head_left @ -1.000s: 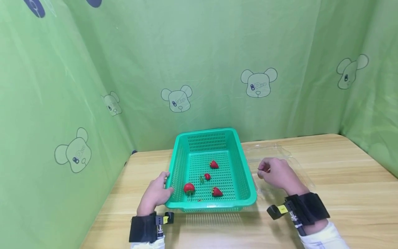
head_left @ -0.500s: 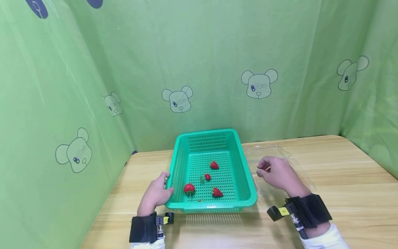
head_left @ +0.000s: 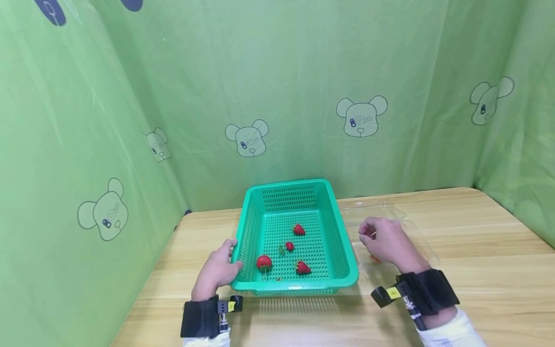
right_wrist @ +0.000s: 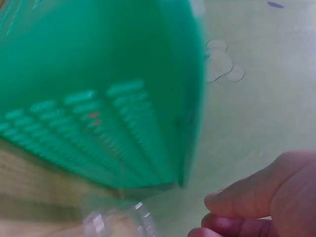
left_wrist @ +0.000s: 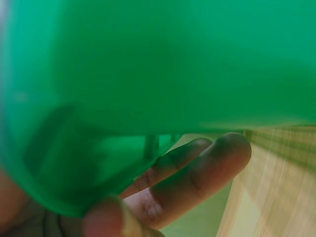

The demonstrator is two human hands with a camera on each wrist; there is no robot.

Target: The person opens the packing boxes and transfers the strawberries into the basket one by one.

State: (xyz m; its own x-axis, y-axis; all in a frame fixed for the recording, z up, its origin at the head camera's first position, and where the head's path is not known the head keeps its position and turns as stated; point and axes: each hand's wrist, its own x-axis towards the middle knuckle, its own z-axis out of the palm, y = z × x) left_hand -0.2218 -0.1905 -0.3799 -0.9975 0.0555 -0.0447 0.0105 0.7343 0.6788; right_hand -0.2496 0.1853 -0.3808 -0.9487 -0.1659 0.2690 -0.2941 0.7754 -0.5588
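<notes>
My left hand (head_left: 218,267) grips the near left corner of a green plastic basket (head_left: 293,285), thumb over the rim. In the left wrist view, fingers (left_wrist: 197,182) reach beneath the rim. Strawberries lie inside the basket: one at the back (head_left: 298,230), others including a front left strawberry (head_left: 263,263) and a front right strawberry (head_left: 303,268). My right hand (head_left: 388,243) hovers over a clear plastic container (head_left: 418,236), its fingers loosely bent with nothing visible between them. Partly hidden below that hand is an orange-red piece (head_left: 375,259), probably a strawberry.
A loose green leaf (head_left: 282,250) lies on the basket floor near a small red strawberry (head_left: 289,246). The wooden table (head_left: 477,270) carries the basket and the container. Green curtains (head_left: 295,96) printed with bear heads enclose the back and sides.
My right hand has let go of a small dark thing at its fingertips, and an orange-red piece now shows beneath it. The left hand and basket have stayed put.
</notes>
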